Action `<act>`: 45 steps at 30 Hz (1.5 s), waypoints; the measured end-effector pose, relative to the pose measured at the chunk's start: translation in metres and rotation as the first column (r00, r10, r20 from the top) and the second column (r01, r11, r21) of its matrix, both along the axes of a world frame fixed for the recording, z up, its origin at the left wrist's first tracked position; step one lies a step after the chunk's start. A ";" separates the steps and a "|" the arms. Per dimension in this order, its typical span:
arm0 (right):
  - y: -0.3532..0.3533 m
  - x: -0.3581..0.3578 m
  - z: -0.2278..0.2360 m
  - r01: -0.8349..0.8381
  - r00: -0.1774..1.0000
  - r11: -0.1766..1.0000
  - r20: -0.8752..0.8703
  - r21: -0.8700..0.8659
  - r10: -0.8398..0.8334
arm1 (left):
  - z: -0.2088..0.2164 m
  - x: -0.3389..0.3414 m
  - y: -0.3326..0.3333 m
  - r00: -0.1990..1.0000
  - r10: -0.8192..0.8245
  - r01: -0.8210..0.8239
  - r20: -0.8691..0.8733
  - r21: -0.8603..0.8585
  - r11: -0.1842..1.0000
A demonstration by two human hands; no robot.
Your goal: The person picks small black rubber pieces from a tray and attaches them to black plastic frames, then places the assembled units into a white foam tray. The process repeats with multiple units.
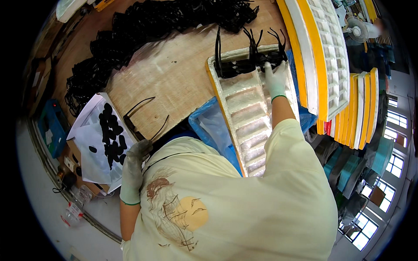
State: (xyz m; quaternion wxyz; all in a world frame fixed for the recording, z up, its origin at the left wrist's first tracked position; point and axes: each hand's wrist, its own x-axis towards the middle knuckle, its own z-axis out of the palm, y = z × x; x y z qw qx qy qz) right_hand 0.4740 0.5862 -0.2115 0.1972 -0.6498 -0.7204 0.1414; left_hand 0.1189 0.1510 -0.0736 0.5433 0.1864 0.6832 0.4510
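My left hand [136, 163], in a pale glove with dark-stained fingertips, is closed on a pair of black glasses [132, 126]. Their open temples point up and away over the table edge. My right hand [276, 80], also gloved, reaches to the far end of a white slotted tray [248, 117] with a yellow outer side. There its fingers grip black glasses [271, 57] at the right of the far slots, partly hiding them. Beside these, more black glasses [237, 67] stand in the tray with their temples upward.
A long heap of black glasses [143, 26] lines the wooden table's [161, 69] far side. Small black oval pieces [111, 126] lie on white paper [91, 163] at left. Blue plastic-lined bins [209, 119] sit under the tray. Stacked yellow-and-white trays [320, 56] rise at right, near a fan [357, 29].
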 end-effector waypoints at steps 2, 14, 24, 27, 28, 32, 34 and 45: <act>-0.005 0.000 -0.006 -0.055 0.989 0.997 0.143 0.057 0.046 | -0.002 0.000 0.000 1.000 0.009 -0.009 0.005 0.000 1.000; -0.019 0.013 0.010 -0.311 0.917 0.946 0.293 0.095 0.272 | -0.003 -0.002 0.008 1.000 0.009 -0.009 0.017 0.009 1.000; -0.020 -0.015 0.003 -0.183 0.982 0.918 0.115 0.351 0.152 | -0.004 -0.004 0.008 1.000 0.003 -0.003 -0.001 0.004 1.000; -0.022 -0.020 -0.001 -0.193 0.979 0.925 0.125 0.327 0.160 | -0.005 -0.005 0.008 1.000 0.008 -0.008 0.002 0.008 1.000; -0.023 -0.021 -0.002 -0.209 0.975 0.928 0.142 0.308 0.173 | -0.004 -0.005 0.009 1.000 0.007 -0.007 0.002 0.007 1.000; -0.021 -0.023 0.001 -0.228 0.972 0.927 0.126 0.298 0.199 | -0.004 -0.004 0.008 1.000 0.008 -0.009 0.002 0.016 1.000; -0.023 -0.027 0.006 -0.210 0.976 0.947 0.109 0.242 0.188 | -0.005 -0.003 0.007 1.000 0.016 -0.016 0.010 0.024 1.000; -0.028 -0.025 0.004 -0.217 0.951 0.973 -0.244 -0.084 0.191 | -0.010 -0.005 0.006 0.999 0.004 -0.004 0.048 -0.005 1.000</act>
